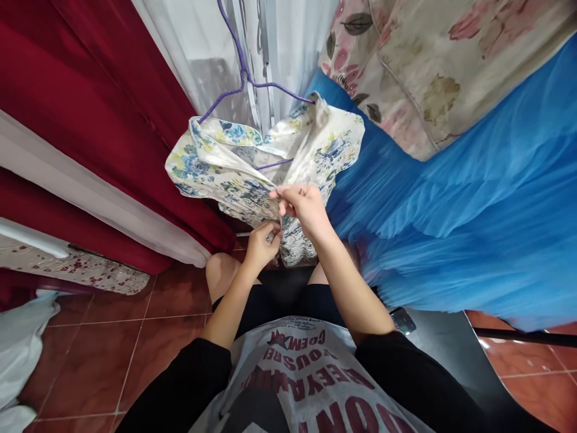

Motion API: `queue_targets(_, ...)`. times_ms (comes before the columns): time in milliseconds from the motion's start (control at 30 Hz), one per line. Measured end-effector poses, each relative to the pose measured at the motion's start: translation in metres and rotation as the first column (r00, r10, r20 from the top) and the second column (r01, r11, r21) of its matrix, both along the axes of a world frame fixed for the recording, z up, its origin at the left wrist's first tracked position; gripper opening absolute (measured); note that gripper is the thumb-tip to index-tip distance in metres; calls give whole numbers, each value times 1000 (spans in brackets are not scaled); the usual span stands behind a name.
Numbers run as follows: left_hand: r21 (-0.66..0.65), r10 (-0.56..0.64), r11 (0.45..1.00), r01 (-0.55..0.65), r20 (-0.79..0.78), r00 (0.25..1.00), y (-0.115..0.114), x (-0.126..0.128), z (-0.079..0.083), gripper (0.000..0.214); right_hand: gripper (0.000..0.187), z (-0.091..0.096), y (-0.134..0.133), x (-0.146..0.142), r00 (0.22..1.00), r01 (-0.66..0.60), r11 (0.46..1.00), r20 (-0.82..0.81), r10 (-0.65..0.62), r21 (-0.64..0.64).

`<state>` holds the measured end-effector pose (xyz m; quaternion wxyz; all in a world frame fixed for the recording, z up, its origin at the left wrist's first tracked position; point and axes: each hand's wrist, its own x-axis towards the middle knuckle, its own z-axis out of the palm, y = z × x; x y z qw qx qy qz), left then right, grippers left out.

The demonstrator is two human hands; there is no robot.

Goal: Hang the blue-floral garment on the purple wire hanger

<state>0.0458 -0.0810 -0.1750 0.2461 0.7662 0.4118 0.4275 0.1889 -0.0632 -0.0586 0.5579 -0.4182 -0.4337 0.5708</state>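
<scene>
A white floral garment (234, 165) with blue and yellow print hangs on a purple wire hanger (246, 78) in front of me. My left hand (261, 240) pinches the garment's front edge low down, fingers closed on the cloth. My right hand (302, 204) is just above it, fingers pinched on the same front edge. Both hands are close together at the middle of the garment. My knees show below the hands.
Dark red curtain (90, 102) at left, white sheer curtain (279, 42) behind the hanger. A blue pleated fabric (451, 204) spreads at right under a floral cover (433, 60). Red floor tiles (112, 343) lie below; white cloth (22, 349) at far left.
</scene>
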Motion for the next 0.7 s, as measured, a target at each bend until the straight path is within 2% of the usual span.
queue_targets(133,-19,78,997,-79,-49,996,5,-1,-14,6,28,45,36,-13,997,69,991,16,-71,114)
queue_targets(200,-65,46,996,-56,-142,989,7,-3,-16,6,33,61,50,-16,996,87,981,21,-92,174)
queue_targets(300,-135,-58,991,25,-245,968,13,-11,-14,6,38,72,59,-16,993,106,963,23,-115,247)
queue_targets(367,-145,-104,987,66,-276,955,21,-18,-5,4,34,72,57,-15,993,113,958,8,-119,265)
queue_targets(433,-129,-140,986,109,-267,953,31,-25,16,4,30,68,51,-15,995,102,960,-4,-104,262)
queue_targets(500,-25,-106,994,103,-147,983,43,-30,50,6,27,63,45,-15,996,83,963,-13,-83,255)
queue_targets(533,60,-63,996,65,-40,997,49,-30,71,11,27,61,42,-16,997,73,965,-17,-71,253)
queue_targets(600,213,95,967,-139,205,974,61,-27,114,25,28,60,39,-16,998,57,966,-19,-54,253)
queue_targets(633,237,120,955,-180,247,961,65,-24,134,32,29,61,38,-16,999,52,966,-14,-50,254)
queue_targets(700,288,122,941,-180,208,971,73,-16,167,26,30,62,39,-16,999,46,964,10,-50,263)
